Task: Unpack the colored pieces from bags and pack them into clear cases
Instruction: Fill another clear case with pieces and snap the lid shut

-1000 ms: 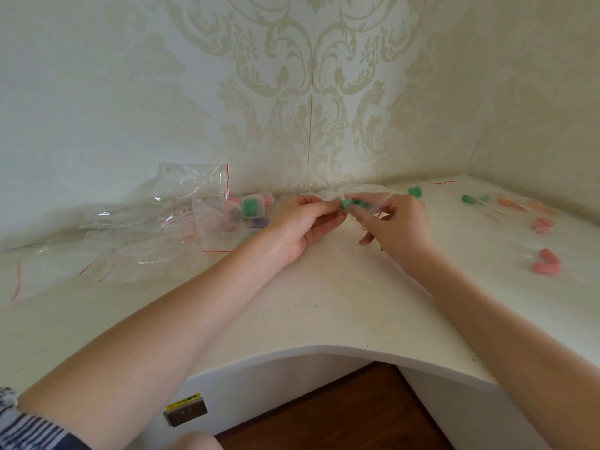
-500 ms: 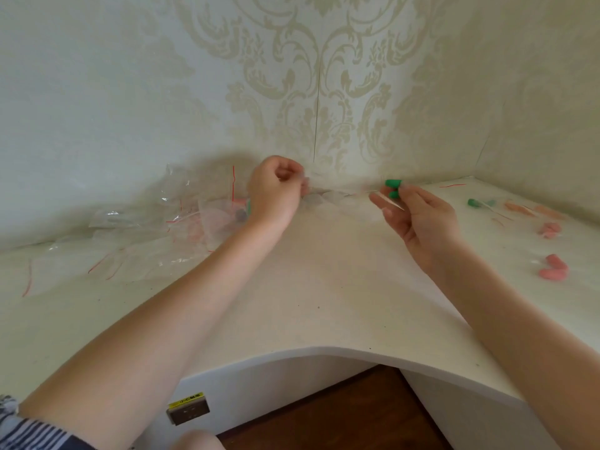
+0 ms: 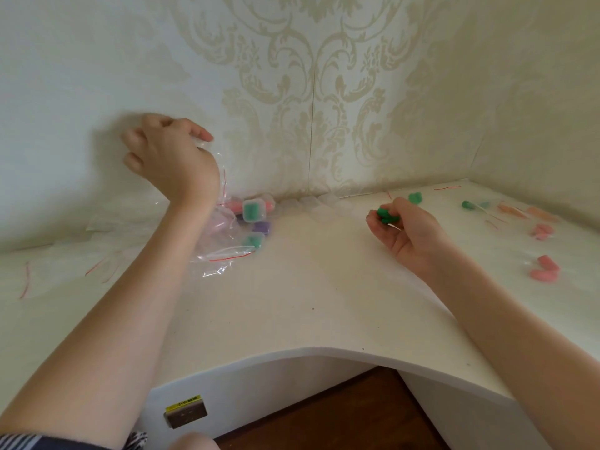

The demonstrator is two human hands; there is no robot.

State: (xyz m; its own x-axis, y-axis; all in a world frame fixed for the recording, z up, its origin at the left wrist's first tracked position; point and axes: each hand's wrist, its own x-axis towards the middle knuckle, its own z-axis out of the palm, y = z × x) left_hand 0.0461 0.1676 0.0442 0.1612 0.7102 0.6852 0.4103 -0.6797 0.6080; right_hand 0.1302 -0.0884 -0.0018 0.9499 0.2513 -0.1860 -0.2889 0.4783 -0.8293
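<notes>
Hands are well apart over the white worktop [image 3: 292, 303], which fits into a corner of walls with pale patterned wallpaper [image 3: 311, 76]. The left hand [image 3: 168, 157] is raised above the surface near the left wall, and its thumb and fingers pinch the top of an empty clear bag [image 3: 218, 177] with a red strip; the bag hangs down beside the wrist. The right hand [image 3: 402, 228] is lower, just above the worktop, with the fingers closed around green pieces [image 3: 384, 216] that show between the fingertips.

Below the hanging bag, near the corner, small clear cases stand together: one case with a green piece [image 3: 254, 212] inside, a second green-filled case [image 3: 255, 240] in front of it, and a purple one [image 3: 261, 227] between them. A pink piece [image 3: 237, 204] lies behind them, partly hidden by plastic. More flat clear bags [image 3: 224, 254] with red strips lie on the left part of the worktop. A row of empty clear cases [image 3: 324, 203] stands along the back wall.

On the right side of the worktop there are loose pieces, well apart from the cases: a green piece [image 3: 415, 198] close to the wall, another green one [image 3: 469, 205], orange pieces [image 3: 519, 212], and pink pieces [image 3: 545, 271] nearer to the front edge. Under the worktop edge a small grey box with a yellow label [image 3: 185, 410] is fixed on the white panel.
</notes>
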